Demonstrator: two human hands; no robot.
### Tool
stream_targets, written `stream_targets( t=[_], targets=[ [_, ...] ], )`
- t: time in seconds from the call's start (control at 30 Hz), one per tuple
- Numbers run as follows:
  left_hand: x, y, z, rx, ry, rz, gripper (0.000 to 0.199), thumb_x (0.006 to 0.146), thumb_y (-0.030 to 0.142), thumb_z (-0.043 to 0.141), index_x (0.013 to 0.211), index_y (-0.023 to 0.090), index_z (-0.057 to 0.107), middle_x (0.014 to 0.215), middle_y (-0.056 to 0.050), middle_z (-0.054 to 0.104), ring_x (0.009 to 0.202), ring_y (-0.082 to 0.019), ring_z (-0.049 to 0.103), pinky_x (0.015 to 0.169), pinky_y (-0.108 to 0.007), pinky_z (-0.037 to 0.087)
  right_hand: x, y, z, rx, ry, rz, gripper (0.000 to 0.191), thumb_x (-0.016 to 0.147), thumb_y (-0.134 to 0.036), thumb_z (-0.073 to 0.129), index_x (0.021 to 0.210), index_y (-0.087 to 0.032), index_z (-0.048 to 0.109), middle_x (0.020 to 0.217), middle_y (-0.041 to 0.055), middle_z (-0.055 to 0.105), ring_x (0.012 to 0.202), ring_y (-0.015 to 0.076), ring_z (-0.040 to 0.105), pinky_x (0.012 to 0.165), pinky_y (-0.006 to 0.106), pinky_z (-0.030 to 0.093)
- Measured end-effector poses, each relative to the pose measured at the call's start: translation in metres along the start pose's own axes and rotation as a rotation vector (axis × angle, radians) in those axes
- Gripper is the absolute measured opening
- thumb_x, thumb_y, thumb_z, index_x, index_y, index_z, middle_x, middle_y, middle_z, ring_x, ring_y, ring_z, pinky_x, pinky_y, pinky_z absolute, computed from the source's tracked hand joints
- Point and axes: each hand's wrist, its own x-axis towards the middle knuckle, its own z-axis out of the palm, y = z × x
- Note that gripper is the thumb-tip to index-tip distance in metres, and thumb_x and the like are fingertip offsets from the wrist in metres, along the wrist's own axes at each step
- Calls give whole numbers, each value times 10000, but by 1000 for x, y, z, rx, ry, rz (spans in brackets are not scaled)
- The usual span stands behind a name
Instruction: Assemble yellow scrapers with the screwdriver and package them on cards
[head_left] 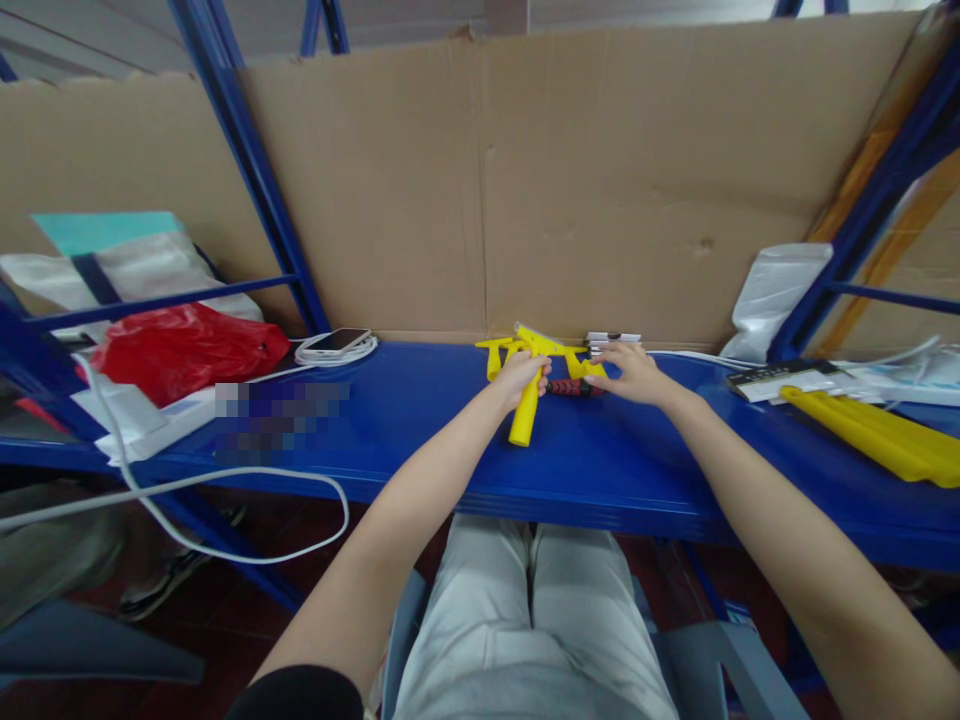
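Note:
My left hand (523, 378) is wrapped round the round handle of a yellow plastic tool (528, 412). The handle slants down toward the front edge, and a wider yellow head angles off to the right at its top. My right hand (628, 370) is held with thumb and fingers apart, close beside more yellow plastic pieces (589, 368); whether the fingertips touch them I cannot tell. Another yellow piece (493, 358) shows just behind my left hand. Between the hands lies a red and black grip-like object (571, 387), partly covered.
The blue shelf top (420, 430) has cardboard (600, 180) behind it. A phone (343, 341) on a coiled white cable and a red plastic bag (187, 350) are at left. Long yellow plastic pieces (877, 430) lie at right. A white cable (300, 475) loops over the front edge.

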Motion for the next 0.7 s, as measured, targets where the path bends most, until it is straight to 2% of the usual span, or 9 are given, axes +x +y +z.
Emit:
stream_targets(
  t=[0.07,0.17,0.37,0.5,0.6,0.7],
  targets=[
    [2,0,-3,-29,50,-9,220,827,30,436,675,185,400,483,81,437,312,-29,341,359,-168,260,-3,5,-1,-3,-125,-28,307,647,-452,740,881,-255,728,1170,113,631,1148,355,521,976,563,373],
    [5,1,-6,-49,83,-13,232,827,22,414,659,181,404,472,77,428,311,-31,336,365,-176,265,-2,9,1,9,-195,-64,224,647,-379,747,831,-251,738,1101,99,663,1096,317,577,979,520,406],
    [10,-2,-11,-93,117,-16,208,807,32,449,673,184,405,473,81,419,316,-31,340,368,-164,247,1,7,6,26,-201,-81,159,614,-328,770,735,-238,717,957,83,704,967,290,639,901,455,480],
    [12,-3,-12,-101,139,-8,188,780,39,491,694,186,413,470,84,423,319,-33,342,361,-158,254,0,3,-1,78,-220,-74,146,621,-330,757,701,-234,682,832,48,703,849,247,645,805,388,505],
    [12,-2,-14,-105,154,0,187,784,30,477,701,185,415,463,84,426,315,-30,339,359,-155,258,-1,2,-10,231,-183,-16,228,648,-414,729,709,-212,643,747,36,679,732,205,627,692,342,502],
    [12,-2,-15,-111,160,2,188,788,20,463,700,181,424,471,81,436,313,-29,340,361,-159,264,0,-1,-17,486,-109,99,376,670,-549,684,759,-196,589,624,11,624,553,155,573,530,291,461]
  ],
)
